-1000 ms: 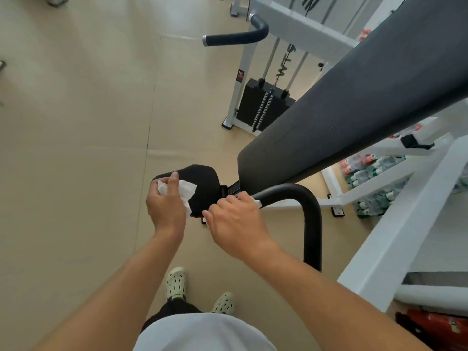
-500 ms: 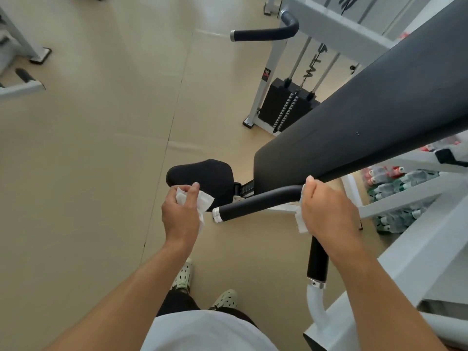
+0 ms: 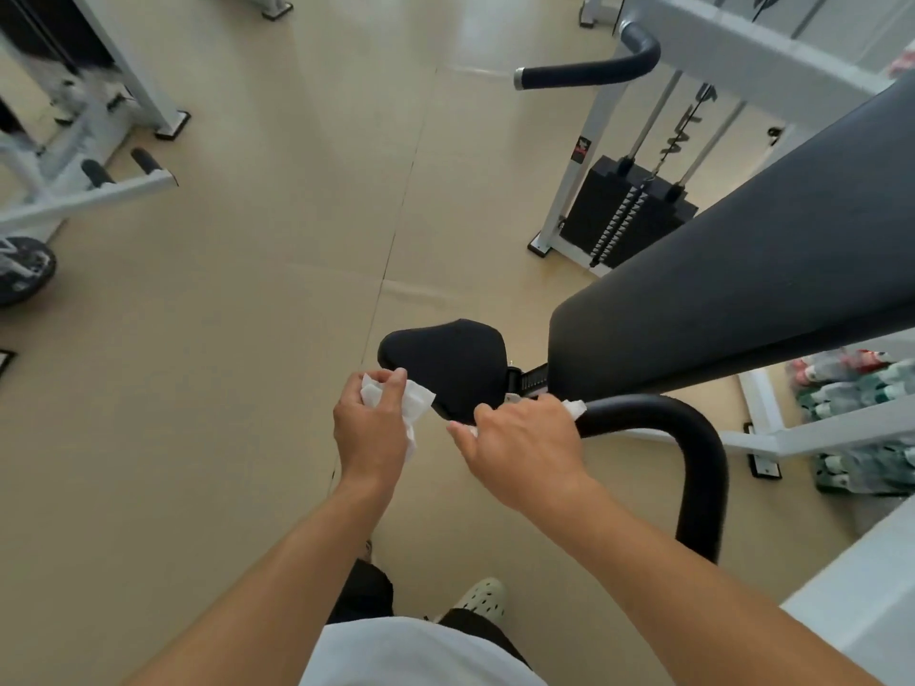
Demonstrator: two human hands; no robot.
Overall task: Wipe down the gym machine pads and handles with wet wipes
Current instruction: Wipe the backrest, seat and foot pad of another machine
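**Now both hands carry wipes at the near handle**

Here we have two wet wipes in play, one per hand. Our right hand [image 3: 525, 440] is wrapped over the free end of the curved black handle [image 3: 693, 438], with a second wipe [image 3: 574, 408] pinched between palm and grip so that only a white corner pokes out by the knuckles. Holding it that way lets the cloth circle the bar, so we judge this to be a wiping stroke along the handle and not a mere rest.

Our left hand [image 3: 371, 428] hangs just beside the small black seat pad [image 3: 445, 363], fingers curled around a crumpled wipe [image 3: 411, 403] whose loose edge touches or nearly touches the pad's near rim; we cannot tell which. It looks parked there, ready for the pad.

Both forearms reach forward and down from the body, wrists roughly level, right knuckles up, left thumb on top of the cloth. The long grey back pad [image 3: 742, 269] slopes away above the handle, untouched by either hand. A far handle [image 3: 589, 71] sticks out from the white frame [image 3: 742, 47] near the weight stack [image 3: 624, 215], well apart from us.
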